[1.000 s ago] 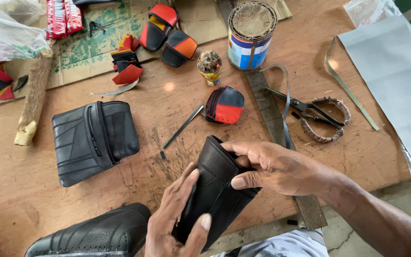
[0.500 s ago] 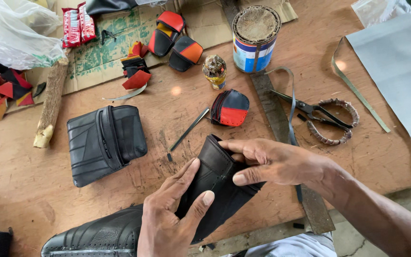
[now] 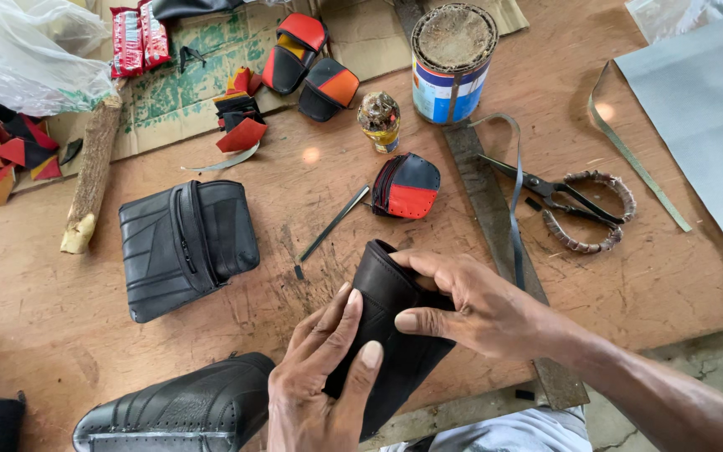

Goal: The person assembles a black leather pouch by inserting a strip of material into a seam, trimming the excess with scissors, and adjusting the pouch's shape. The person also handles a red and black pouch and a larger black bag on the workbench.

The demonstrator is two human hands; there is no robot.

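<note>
— What had shifted since half a second before?

— My left hand (image 3: 315,381) had slid further up the black pouch (image 3: 391,335), fingers (image 3: 338,322) laid flatter across its face, and my view had drifted a little, so the bench sat lower in sight. My right hand (image 3: 470,305) had barely moved.

— And your grip?

— Left hand was spread, pressing the pouch flat against the near edge of the wooden table (image 3: 671,276). Right hand was curled over the pouch's top, thumb (image 3: 420,320) pinching the folded edge against the fingers.

— How would you have done that step well?

— I reckoned: keep the left palm steady as an anvil, let the right thumb crease the fold evenly, and not let the piece slide off the table edge.

— What lay beyond?

— Just left, a larger black zip bag (image 3: 182,247). Ahead, a thin metal tool (image 3: 332,224) and a small red-and-black pouch (image 3: 407,186). To the right, a long metal ruler (image 3: 495,218) and scissors (image 3: 566,205) with wrapped handles. Furthest off, a paint tin (image 3: 452,63), a small jar (image 3: 378,120), more red-and-black pieces (image 3: 307,63) and a wooden stick (image 3: 94,172).
</note>
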